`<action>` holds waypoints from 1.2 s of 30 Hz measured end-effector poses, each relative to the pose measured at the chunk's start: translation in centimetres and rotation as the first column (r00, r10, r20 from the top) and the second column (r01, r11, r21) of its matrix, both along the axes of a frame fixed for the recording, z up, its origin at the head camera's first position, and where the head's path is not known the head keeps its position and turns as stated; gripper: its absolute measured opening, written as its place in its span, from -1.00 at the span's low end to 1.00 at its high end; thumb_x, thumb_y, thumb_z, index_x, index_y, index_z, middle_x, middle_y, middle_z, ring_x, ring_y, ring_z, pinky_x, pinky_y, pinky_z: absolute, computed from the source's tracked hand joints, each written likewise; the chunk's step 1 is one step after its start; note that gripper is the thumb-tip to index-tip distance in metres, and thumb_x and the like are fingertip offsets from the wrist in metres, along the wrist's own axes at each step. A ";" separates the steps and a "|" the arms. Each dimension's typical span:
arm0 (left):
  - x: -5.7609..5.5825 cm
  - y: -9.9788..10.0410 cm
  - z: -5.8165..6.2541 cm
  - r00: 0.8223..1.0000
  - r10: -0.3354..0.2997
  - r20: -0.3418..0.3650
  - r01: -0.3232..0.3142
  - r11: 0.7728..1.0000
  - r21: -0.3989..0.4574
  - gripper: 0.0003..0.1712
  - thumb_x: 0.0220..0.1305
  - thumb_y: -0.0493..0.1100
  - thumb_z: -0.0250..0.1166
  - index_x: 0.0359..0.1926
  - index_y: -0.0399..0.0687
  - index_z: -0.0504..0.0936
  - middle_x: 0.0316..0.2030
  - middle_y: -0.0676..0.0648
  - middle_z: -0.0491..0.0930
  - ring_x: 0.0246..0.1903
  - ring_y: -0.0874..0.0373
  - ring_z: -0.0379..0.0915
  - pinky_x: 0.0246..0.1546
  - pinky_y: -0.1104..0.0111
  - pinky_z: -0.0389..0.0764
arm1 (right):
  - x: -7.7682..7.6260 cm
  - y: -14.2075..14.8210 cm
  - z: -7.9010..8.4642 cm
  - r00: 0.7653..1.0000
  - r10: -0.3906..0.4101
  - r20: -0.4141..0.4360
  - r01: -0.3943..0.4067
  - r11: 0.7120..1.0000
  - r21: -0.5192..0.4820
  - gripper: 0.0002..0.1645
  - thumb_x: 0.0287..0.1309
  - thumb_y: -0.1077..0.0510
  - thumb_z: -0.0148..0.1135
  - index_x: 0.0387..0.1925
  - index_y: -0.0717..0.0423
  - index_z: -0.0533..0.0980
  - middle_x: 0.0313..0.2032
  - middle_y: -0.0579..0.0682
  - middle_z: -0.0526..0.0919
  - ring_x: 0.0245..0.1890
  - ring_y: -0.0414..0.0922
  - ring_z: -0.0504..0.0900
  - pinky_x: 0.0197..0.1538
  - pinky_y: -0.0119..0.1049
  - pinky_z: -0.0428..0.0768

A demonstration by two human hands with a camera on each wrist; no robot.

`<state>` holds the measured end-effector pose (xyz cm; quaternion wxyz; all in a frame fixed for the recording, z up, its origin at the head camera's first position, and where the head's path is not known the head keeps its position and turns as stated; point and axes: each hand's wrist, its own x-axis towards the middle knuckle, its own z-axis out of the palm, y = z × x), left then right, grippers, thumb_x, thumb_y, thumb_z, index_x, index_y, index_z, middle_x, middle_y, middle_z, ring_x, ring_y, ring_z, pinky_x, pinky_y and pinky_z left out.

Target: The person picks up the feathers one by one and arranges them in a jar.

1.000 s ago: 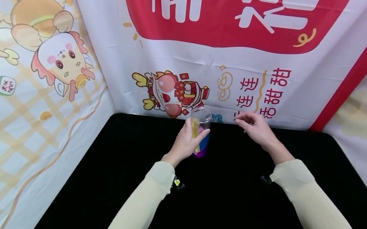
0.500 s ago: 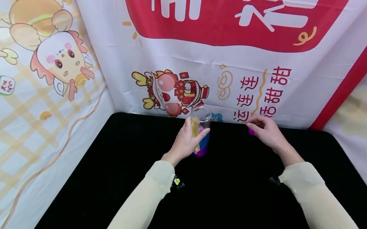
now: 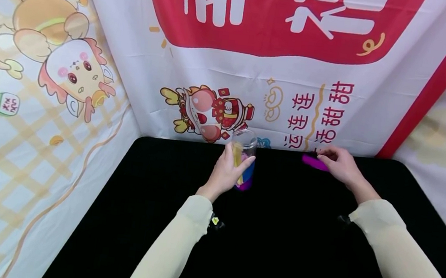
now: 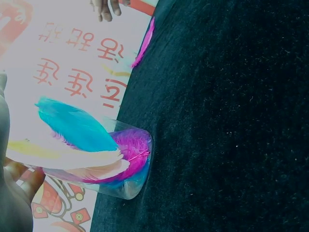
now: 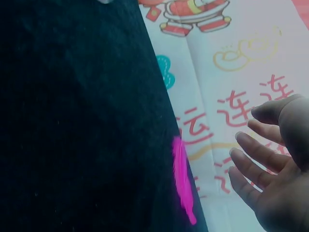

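My left hand (image 3: 225, 169) grips a clear plastic cup (image 3: 248, 138) from its left side, thumb in front and fingers around behind. Inside the cup are several feathers: a blue feather (image 4: 79, 125), pale cream and yellow ones, and a fluffy magenta feather (image 4: 133, 150) low near the base. A loose magenta feather (image 5: 182, 181) lies on the black tabletop by its far edge, right of the cup. My right hand (image 3: 339, 162) is beside that feather; in the right wrist view its fingers are spread loosely apart from it and hold nothing.
A black cloth-covered table (image 3: 259, 254) spreads beneath both hands. Its far edge meets a white and red printed curtain (image 3: 214, 73), and another patterned curtain (image 3: 39, 135) hangs along the left side. Dark wrist cameras sit under both cuffs.
My right hand has moved rightward, uncovering the loose magenta feather, which was hidden at first and then partly showing beneath the fingers. The left hand and cup have stayed in place.
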<state>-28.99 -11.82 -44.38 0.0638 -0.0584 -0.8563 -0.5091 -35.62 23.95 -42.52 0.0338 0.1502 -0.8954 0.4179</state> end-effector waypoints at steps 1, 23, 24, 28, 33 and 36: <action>0.0 0.0 0.0 1.000 0.001 0.000 -0.001 1.000 0.000 0.03 0.22 0.60 0.12 0.46 0.17 0.03 0.19 -0.09 0.39 0.02 0.06 0.52 0.11 0.09 0.62 | -0.1 0.2 -0.2 1.000 -0.004 0.000 0.004 1.000 0.010 -0.69 0.46 0.14 0.18 0.03 0.30 0.59 0.00 0.29 0.66 -0.11 -0.10 0.55 -0.09 -0.38 0.45; -0.2 0.0 -0.4 0.999 0.015 -0.035 -0.015 1.000 -0.012 -0.07 0.28 0.54 0.16 0.41 0.14 0.10 0.12 -0.08 0.42 -0.05 0.07 0.52 0.00 0.13 0.63 | -5.2 3.5 -5.0 0.997 -0.037 0.066 0.016 0.956 0.293 -0.33 0.40 0.08 0.18 0.26 0.55 0.29 0.12 0.52 0.51 0.18 0.44 0.44 0.29 0.28 0.34; -0.2 0.0 -0.4 0.999 0.015 -0.033 -0.015 1.000 -0.013 -0.06 0.28 0.54 0.15 0.42 0.14 0.10 0.12 -0.08 0.42 -0.05 0.08 0.53 0.00 0.13 0.64 | -5.2 3.5 -5.1 0.996 -0.042 0.077 0.018 0.956 0.293 -0.32 0.40 0.07 0.18 0.27 0.56 0.29 0.12 0.52 0.52 0.19 0.43 0.44 0.29 0.27 0.34; -0.3 0.0 -0.4 1.000 0.012 -0.027 -0.013 1.000 -0.023 -0.04 0.27 0.56 0.14 0.43 0.14 0.09 0.14 -0.08 0.41 -0.04 0.09 0.53 0.02 0.14 0.63 | -5.1 3.5 -5.8 0.993 -0.072 0.094 0.042 0.956 0.290 -0.31 0.39 0.06 0.18 0.24 0.59 0.31 0.10 0.50 0.56 0.18 0.42 0.47 0.28 0.25 0.37; -0.1 0.0 -0.3 1.000 0.004 -0.020 -0.004 1.000 -0.011 -0.08 0.31 0.50 0.17 0.43 0.14 0.08 0.13 -0.09 0.41 -0.04 0.07 0.53 0.01 0.13 0.65 | -4.8 3.3 -6.7 0.989 -0.123 0.084 0.097 0.960 0.262 -0.35 0.36 0.07 0.20 0.18 0.59 0.38 0.04 0.48 0.60 0.10 0.37 0.53 0.22 0.22 0.42; -0.1 0.0 -0.3 1.000 0.004 -0.017 -0.004 1.000 -0.005 -0.12 0.34 0.45 0.18 0.42 0.14 0.09 0.11 -0.10 0.42 -0.06 0.07 0.54 -0.02 0.15 0.66 | -4.8 3.1 -6.9 0.985 -0.145 0.093 0.119 0.963 0.242 -0.35 0.36 0.05 0.21 0.16 0.59 0.39 0.01 0.47 0.61 0.06 0.35 0.55 0.20 0.22 0.44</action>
